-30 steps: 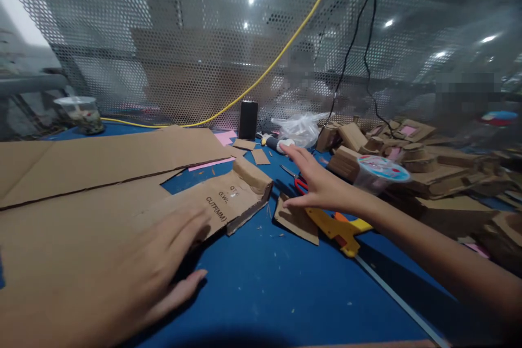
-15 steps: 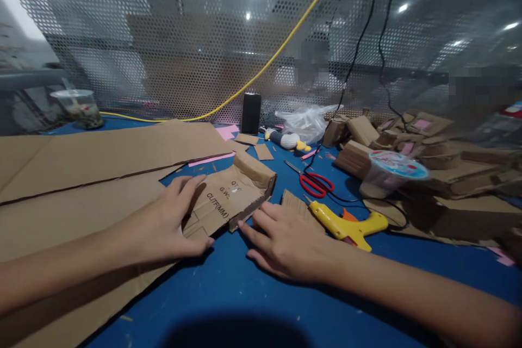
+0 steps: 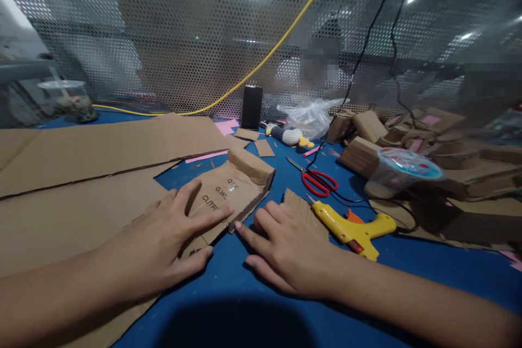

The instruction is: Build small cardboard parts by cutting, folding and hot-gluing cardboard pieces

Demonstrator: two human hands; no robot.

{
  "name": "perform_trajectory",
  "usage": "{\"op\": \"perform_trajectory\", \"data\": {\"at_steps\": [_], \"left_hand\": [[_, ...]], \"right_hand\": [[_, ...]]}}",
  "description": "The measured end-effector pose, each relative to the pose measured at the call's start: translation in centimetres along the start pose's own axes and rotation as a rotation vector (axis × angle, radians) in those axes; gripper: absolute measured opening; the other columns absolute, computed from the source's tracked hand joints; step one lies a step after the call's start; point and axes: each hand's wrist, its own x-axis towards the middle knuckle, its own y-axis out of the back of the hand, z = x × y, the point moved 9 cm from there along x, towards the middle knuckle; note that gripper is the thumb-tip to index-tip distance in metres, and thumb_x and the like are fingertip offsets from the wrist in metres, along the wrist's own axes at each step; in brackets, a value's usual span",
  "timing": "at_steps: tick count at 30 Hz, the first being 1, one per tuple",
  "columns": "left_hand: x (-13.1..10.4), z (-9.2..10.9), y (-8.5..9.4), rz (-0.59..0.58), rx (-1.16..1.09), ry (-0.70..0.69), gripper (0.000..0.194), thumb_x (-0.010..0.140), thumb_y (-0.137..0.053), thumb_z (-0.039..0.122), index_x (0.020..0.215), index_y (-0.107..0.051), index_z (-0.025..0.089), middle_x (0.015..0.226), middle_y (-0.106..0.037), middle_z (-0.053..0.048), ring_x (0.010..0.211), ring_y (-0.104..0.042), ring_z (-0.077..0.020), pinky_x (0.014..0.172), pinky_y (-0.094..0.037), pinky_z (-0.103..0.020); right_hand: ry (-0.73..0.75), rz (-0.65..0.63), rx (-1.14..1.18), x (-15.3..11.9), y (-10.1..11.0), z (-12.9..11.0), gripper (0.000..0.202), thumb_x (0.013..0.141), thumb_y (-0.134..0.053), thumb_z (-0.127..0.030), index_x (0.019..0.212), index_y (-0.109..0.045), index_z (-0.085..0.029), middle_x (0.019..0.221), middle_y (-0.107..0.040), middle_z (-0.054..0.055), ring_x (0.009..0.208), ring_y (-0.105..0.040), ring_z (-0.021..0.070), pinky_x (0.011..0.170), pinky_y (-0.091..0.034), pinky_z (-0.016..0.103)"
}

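Observation:
A small printed cardboard piece point(image 3: 216, 187) with raised strips along its far and right edges lies on the blue table. Across its near left part rests my left hand point(image 3: 171, 234), fingers spread, the index finger stretched over the printed letters. My right hand point(image 3: 285, 250) is at the piece's right edge strip point(image 3: 253, 206), its index fingertip touching the near end of that strip; the other fingers are loosely bent and hold nothing visible. Just beyond the right hand lies a ridged cardboard scrap point(image 3: 305, 209), partly hidden by it.
A yellow glue gun point(image 3: 350, 225) and red-handled scissors point(image 3: 320, 182) lie right of the hands. Large cardboard sheets point(image 3: 101, 147) cover the left. A lidded plastic cup point(image 3: 399, 171) stands by piled cardboard pieces point(image 3: 460, 168). A phone point(image 3: 252, 107) stands upright at the back.
My left index finger has stretched out to the right over the printed letters, and the left hand lies flatter on the piece. My right hand keeps nearly the same place at the edge strip.

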Motion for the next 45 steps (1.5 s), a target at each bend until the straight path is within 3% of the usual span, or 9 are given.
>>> {"op": "perform_trajectory", "data": {"at_steps": [3,9,15,24,28,33,39,42,45], "left_hand": [[0.2,0.2,0.0,-0.058,-0.018,0.027,0.052,0.087,-0.053,0.05,0.138,-0.051,0.048,0.159,-0.026,-0.01,0.125,-0.052,-0.0437,0.095,-0.048,-0.063],[0.2,0.3,0.3,-0.019,-0.033,0.001,0.052,0.085,-0.058,0.053,0.136,-0.054,0.047,0.158,-0.031,-0.005,0.129,-0.048,-0.0394,0.101,-0.045,-0.058],[-0.4,-0.4,0.0,0.056,-0.032,0.022,0.056,0.084,-0.056,0.052,0.139,-0.051,0.046,0.157,-0.032,-0.005,0.127,-0.051,-0.0384,0.099,-0.048,-0.057],[0.0,-0.2,0.3,-0.011,-0.042,0.051,0.058,0.088,-0.045,0.047,0.146,-0.038,0.049,0.153,-0.033,-0.01,0.124,-0.055,-0.0395,0.095,-0.05,-0.061],[0.1,0.0,0.3,-0.034,-0.016,0.073,0.056,0.085,-0.045,0.047,0.142,-0.047,0.047,0.15,-0.037,-0.011,0.127,-0.052,-0.0415,0.096,-0.048,-0.063],[0.4,-0.2,0.1,-0.075,0.037,0.134,0.068,0.079,-0.051,0.049,0.146,-0.046,0.036,0.151,-0.037,-0.018,0.129,-0.049,-0.0449,0.098,-0.046,-0.065],[1.2,-1.1,0.2,-0.102,0.035,0.237,0.095,0.072,-0.054,0.07,0.151,-0.037,0.021,0.154,-0.028,-0.025,0.132,-0.043,-0.05,0.102,-0.041,-0.067],[1.5,-1.6,0.1,-0.094,-0.043,0.268,0.102,0.07,-0.055,0.072,0.151,-0.032,0.015,0.149,-0.036,-0.025,0.121,-0.053,-0.0453,0.098,-0.046,-0.062],[1.7,-1.7,0.2,-0.047,-0.108,0.241,0.096,0.071,-0.057,0.066,0.149,-0.031,0.017,0.14,-0.046,-0.02,0.116,-0.056,-0.0399,0.096,-0.049,-0.058]], "right_hand": [[-0.009,-0.036,0.028,0.1,-0.1,0.2,0.051,0.1,-0.04,-0.039,0.132,-0.06,-0.005,0.095,-0.058,0.017,0.09,-0.048,0.0291,0.075,-0.045,0.044],[-0.024,-0.072,0.033,0.2,-0.1,0.2,0.051,0.1,-0.037,-0.04,0.131,-0.06,-0.008,0.097,-0.057,0.016,0.092,-0.045,0.0287,0.078,-0.042,0.044],[-0.036,-0.112,0.042,0.1,-0.3,0.4,0.054,0.1,-0.038,-0.043,0.136,-0.056,-0.008,0.096,-0.056,0.016,0.09,-0.044,0.0282,0.077,-0.041,0.043],[-0.059,-0.093,0.057,0.0,-0.4,0.8,0.052,0.099,-0.042,-0.042,0.139,-0.055,-0.011,0.098,-0.055,0.016,0.09,-0.044,0.0279,0.079,-0.042,0.043],[-0.041,-0.069,0.05,-0.1,0.1,0.9,0.052,0.099,-0.042,-0.043,0.137,-0.057,-0.011,0.097,-0.056,0.016,0.089,-0.043,0.0278,0.079,-0.043,0.044],[-0.08,-0.046,0.021,-0.6,0.7,2.2,0.055,0.1,-0.035,-0.043,0.133,-0.06,-0.006,0.096,-0.055,0.018,0.087,-0.043,0.0292,0.077,-0.045,0.048],[-0.135,-0.07,-0.018,-1.0,0.2,3.4,0.056,0.1,-0.034,-0.043,0.135,-0.059,-0.006,0.095,-0.055,0.018,0.088,-0.042,0.0303,0.078,-0.045,0.05],[-0.139,-0.076,-0.004,-0.9,0.0,3.6,0.056,0.101,-0.034,-0.043,0.136,-0.057,-0.007,0.096,-0.055,0.018,0.088,-0.042,0.0298,0.079,-0.045,0.05],[-0.146,-0.087,0.012,-0.8,-0.1,3.8,0.056,0.101,-0.033,-0.043,0.137,-0.057,-0.007,0.096,-0.055,0.018,0.088,-0.043,0.0294,0.079,-0.046,0.05]]}}
